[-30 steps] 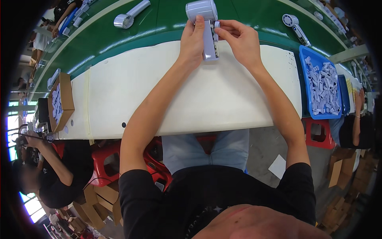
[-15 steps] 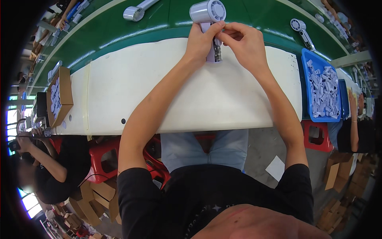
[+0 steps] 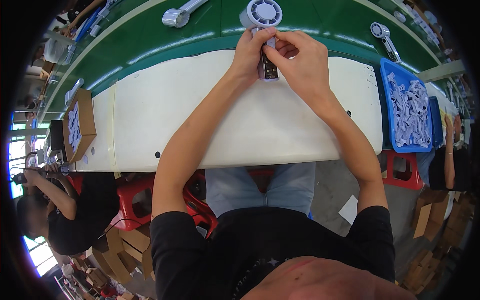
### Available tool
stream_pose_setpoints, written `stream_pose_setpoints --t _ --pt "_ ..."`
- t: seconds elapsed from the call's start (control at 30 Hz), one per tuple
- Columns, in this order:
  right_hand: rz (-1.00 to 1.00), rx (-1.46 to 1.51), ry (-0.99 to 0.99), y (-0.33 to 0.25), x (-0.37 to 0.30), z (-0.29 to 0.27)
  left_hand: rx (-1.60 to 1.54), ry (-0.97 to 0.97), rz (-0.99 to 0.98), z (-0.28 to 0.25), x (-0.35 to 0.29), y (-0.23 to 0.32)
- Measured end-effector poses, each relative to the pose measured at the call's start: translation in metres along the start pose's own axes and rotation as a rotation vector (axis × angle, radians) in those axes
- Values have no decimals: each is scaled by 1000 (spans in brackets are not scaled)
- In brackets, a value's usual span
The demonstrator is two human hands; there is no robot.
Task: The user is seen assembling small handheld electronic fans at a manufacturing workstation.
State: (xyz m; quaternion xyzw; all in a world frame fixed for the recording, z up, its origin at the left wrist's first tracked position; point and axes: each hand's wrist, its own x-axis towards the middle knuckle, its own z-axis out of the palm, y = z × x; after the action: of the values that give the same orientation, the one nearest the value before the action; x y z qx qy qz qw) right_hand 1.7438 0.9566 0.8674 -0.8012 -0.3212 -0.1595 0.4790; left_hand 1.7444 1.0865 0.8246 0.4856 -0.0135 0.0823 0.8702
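A small white hand-held fan point(image 3: 263, 17) with a round grille head stands in front of me, its open handle showing a dark circuit board point(image 3: 269, 70). My left hand point(image 3: 250, 52) grips the handle from the left. My right hand point(image 3: 299, 62) pinches the handle from the right, fingertips at the top of the board. Both hands hover over the far edge of the cream work table point(image 3: 210, 120), beside the green conveyor belt point(image 3: 150, 42).
A blue tray point(image 3: 410, 112) of white plastic parts sits at the right. A cardboard box point(image 3: 80, 122) of white parts sits at the left table end. More fans point(image 3: 181, 14) point(image 3: 384, 37) lie on the belt. Another person point(image 3: 60, 210) sits at lower left, near red stools point(image 3: 137, 205).
The fan has turned in my hands so its round grille faces up. Both hands shifted slightly along the handle and stay closed on it.
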Motion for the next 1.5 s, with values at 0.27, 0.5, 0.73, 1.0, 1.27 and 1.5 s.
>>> stream_pose_setpoints --t 0.27,0.5,0.73,1.0,1.27,1.5 --pt "13 -2 -37 -1 -1 1 48 -53 -56 -5 1 5" --pt "-17 43 -18 2 -6 2 -161 -110 -129 -7 0 8" --pt "62 94 5 8 -2 4 -9 -23 -24 -9 5 0" --pt "207 188 -52 16 5 -5 561 111 303 15 -1 14" --pt "278 471 199 31 -11 -3 809 224 247 21 -13 23" --pt "369 -4 111 85 -18 -112 1346 -204 86 3 8 27"
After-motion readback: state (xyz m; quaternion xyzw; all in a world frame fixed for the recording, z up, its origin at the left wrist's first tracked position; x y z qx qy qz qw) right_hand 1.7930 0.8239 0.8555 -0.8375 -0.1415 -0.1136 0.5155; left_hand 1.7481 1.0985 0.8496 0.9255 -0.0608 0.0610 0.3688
